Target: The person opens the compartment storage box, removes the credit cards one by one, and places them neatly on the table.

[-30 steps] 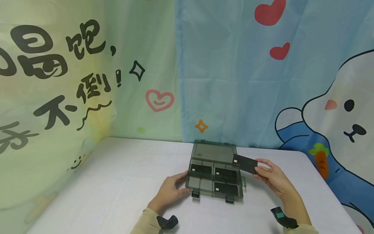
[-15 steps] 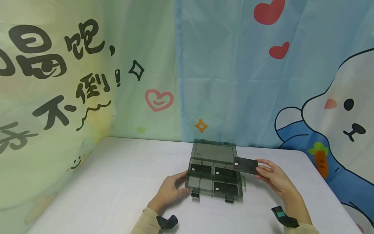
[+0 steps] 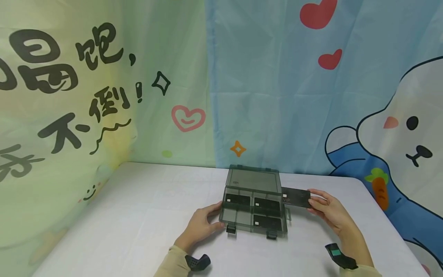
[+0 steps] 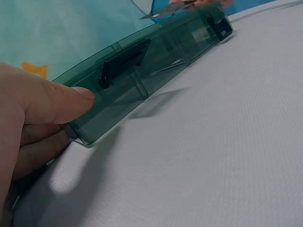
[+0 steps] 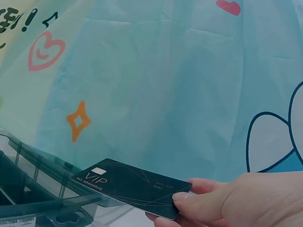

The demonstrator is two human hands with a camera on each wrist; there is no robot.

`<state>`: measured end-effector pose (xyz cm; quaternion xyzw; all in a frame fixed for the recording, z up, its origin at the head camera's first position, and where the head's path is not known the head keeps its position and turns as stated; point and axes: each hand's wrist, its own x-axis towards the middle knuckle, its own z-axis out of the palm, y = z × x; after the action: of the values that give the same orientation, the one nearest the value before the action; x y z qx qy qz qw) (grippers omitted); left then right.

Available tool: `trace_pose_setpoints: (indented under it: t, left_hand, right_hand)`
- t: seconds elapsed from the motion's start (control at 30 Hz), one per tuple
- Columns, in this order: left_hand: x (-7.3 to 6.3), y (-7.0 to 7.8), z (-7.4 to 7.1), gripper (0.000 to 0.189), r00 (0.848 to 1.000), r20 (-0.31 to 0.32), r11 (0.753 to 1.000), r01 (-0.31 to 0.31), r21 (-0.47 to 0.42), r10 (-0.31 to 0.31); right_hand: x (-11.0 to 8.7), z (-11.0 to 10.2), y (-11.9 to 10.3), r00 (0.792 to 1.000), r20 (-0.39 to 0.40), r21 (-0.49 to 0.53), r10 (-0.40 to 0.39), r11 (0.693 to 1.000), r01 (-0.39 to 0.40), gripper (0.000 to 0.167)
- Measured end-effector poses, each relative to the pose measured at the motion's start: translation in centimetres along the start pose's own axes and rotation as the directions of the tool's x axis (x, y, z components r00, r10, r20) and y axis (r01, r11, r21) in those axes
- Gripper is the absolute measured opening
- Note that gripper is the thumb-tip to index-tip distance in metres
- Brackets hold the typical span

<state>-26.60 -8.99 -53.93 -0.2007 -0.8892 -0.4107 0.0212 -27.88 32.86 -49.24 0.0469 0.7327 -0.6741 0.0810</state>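
A translucent dark-green compartment box lies on the table with its lid raised at the back. Three black cards sit in it: one in the left column and two in the right column. My left hand holds the box's left side, the thumb against its front wall. Past the right rim, my right hand pinches a black VIP card by its right end. That card is held flat above the table, its left end close to the box's rim.
Two black latches hang at the box's front, one of them at the right. White cloth covers the table. A printed curtain stands close behind the box.
My right hand has carried the VIP card to the right, from over the box's right side to just outside its rim, and the card has tilted flatter. My left hand stays put.
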Motion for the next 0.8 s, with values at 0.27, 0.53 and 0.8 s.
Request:
trace_pose_setpoints:
  t: [0.27,0.53,0.8]
  left_hand:
    - [0.0,-0.1,0.0,0.070,1.000,0.000,1.000,-0.002,-0.007,0.002]
    - [0.1,-0.1,0.0,0.070,1.000,0.004,1.000,-0.006,-0.012,0.007]
    - [0.0,0.0,0.0,0.070,1.000,0.005,1.000,0.002,-0.020,-0.002]
  right_hand:
    - [-0.2,-0.6,0.1,0.999,-0.032,-0.013,0.025,1.000,-0.025,0.048]
    - [-0.6,-1.5,0.4,0.996,-0.063,-0.023,0.059,0.998,-0.061,0.045]
    - [-0.5,-1.8,1.0,0.996,-0.072,-0.084,0.058,0.994,-0.064,0.058]
